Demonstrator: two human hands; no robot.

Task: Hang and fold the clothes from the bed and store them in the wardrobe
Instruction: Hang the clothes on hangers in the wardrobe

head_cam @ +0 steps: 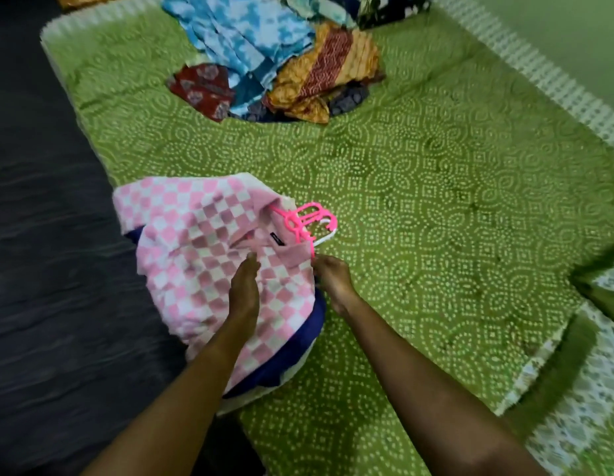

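Head view: pink checked shirt (195,235) pressed by flat left hand (243,286); right hand (333,276) curled at shirt edge beside pink hanger (298,221), grip unclear.

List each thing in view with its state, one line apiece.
checked shirt: spread on the bed, pink hanger in its collar.
pink hanger: partly tucked in, hook out.
blue garment: flat under the shirt.
pile of clothes: heaped, unfolded.
left hand: fingers straight, pressing the shirt.
right hand: pinching the shirt's edge by the hanger.
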